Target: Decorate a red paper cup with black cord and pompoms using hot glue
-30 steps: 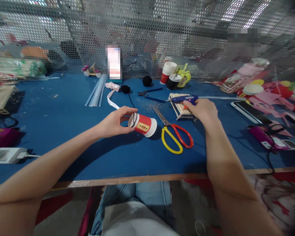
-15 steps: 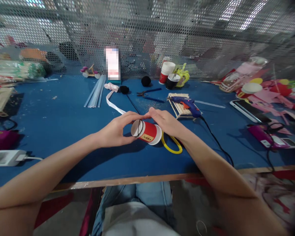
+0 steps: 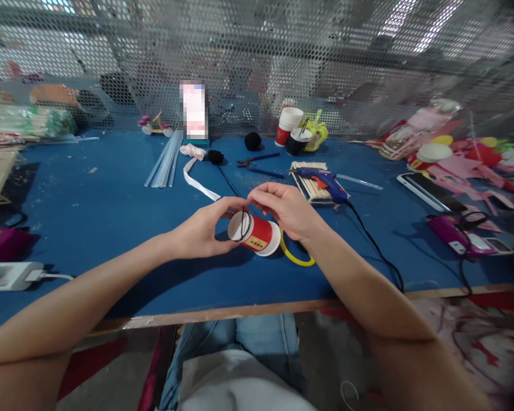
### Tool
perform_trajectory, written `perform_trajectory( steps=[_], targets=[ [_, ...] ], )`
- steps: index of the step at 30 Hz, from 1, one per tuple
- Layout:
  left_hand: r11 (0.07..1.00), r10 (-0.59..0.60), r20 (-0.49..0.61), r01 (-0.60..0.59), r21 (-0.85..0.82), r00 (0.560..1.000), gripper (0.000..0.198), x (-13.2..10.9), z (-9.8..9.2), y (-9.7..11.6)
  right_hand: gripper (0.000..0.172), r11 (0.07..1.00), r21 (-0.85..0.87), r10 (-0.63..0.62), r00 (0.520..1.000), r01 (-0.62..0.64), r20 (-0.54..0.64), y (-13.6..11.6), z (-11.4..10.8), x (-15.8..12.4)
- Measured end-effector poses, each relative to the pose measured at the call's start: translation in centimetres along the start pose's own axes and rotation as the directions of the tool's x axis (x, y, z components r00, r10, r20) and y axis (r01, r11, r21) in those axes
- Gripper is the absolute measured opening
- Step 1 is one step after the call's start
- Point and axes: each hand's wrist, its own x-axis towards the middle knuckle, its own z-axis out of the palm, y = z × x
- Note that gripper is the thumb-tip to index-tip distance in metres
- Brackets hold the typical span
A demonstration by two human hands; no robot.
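Note:
A red paper cup [image 3: 262,233] lies tipped on its side above the blue table, its white base turned toward my left. My left hand [image 3: 199,229] curves around that end, thumb below and fingers above, gripping it. Black yarn [image 3: 243,224] is looped across the base and along the cup's side. At the top of the cup, my right hand [image 3: 285,210] pinches with thumb and forefinger, apparently at the yarn; its fingertips meet those of my left hand. Beneath my right wrist shows a yellow ring-shaped handle [image 3: 298,261], partly covered.
Beyond the cup are a black yarn ball [image 3: 215,157], white ribbon [image 3: 199,184], pliers [image 3: 261,165] and a blue glue gun [image 3: 319,178] on a stick frame. Stacked cups [image 3: 289,123] stand at the back. A phone [image 3: 430,193] and purple device [image 3: 460,235] lie right.
My right hand has lifted off its flat reach over the cup, and its fingers have curled into a pinch. My left hand and the cup have stayed nearly in place.

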Motion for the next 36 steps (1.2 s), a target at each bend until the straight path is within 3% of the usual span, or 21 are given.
perform_trajectory(
  steps=[3, 6, 9, 14, 17, 20, 23, 25, 28, 32, 36],
  targets=[
    [1.0, 0.018, -0.001, -0.018, -0.007, 1.0, 0.066, 0.1, 0.0, 0.0, 0.038, 0.986, -0.167, -0.01, 1.0, 0.011, 0.007, -0.1, -0.1, -0.4],
    [1.0, 0.028, 0.014, -0.028, 0.007, 1.0, 0.073, 0.1, -0.2, 0.2, 0.055, 0.977, -0.211, 0.036, 0.994, -0.013, 0.102, -0.1, 0.1, -0.3],
    [1.0, 0.016, 0.03, -0.017, 0.023, 0.999, 0.081, 0.1, -0.3, 0.4, 0.06, 0.996, -0.069, 0.063, 0.976, -0.05, 0.209, 0.0, 0.4, 0.1],
    [0.999, 0.02, 0.011, -0.02, -0.026, 1.0, 0.086, 0.1, 0.0, 0.4, 0.042, 0.939, 0.31, 0.067, 0.965, -0.147, 0.255, 0.1, 0.9, 0.5],
    [0.999, 0.015, -0.006, -0.015, -0.033, 1.0, 0.088, 0.0, 0.1, 0.2, 0.033, 0.909, 0.364, 0.086, 0.945, -0.204, 0.316, 0.0, 0.8, 0.2],
    [1.0, 0.012, -0.009, -0.012, -0.016, 1.0, 0.091, 0.0, 0.1, 0.1, 0.033, 0.957, 0.229, 0.096, 0.937, -0.18, 0.337, -0.3, 0.8, -0.1],
    [1.0, 0.003, -0.011, -0.002, 0.009, 1.0, 0.093, 0.0, 0.0, 0.2, 0.033, 0.992, -0.119, -0.005, 0.981, 0.029, 0.196, -1.0, 1.0, -0.5],
    [1.0, -0.006, -0.009, 0.006, 0.029, 1.0, 0.093, 0.0, -0.1, 0.4, 0.031, 0.916, -0.37, -0.121, 0.986, 0.156, 0.115, -1.6, 1.4, -0.9],
    [0.999, -0.004, -0.007, 0.005, 0.053, 1.0, 0.093, 0.0, 0.0, 0.7, 0.03, 0.779, -0.587, -0.229, 0.972, 0.221, 0.062, -2.2, 2.2, -1.4],
    [0.997, -0.035, -0.022, 0.037, 0.069, 0.999, 0.094, -0.1, 0.3, 0.9, 0.018, 0.713, -0.661, -0.27, 0.962, 0.234, 0.049, -2.2, 2.8, -1.6],
    [0.999, -0.042, -0.057, 0.044, 0.019, 0.997, 0.093, -0.1, 0.5, 0.5, 0.009, 0.838, -0.486, -0.252, 0.966, 0.247, 0.056, -1.8, 2.2, -1.3]
  ],
)
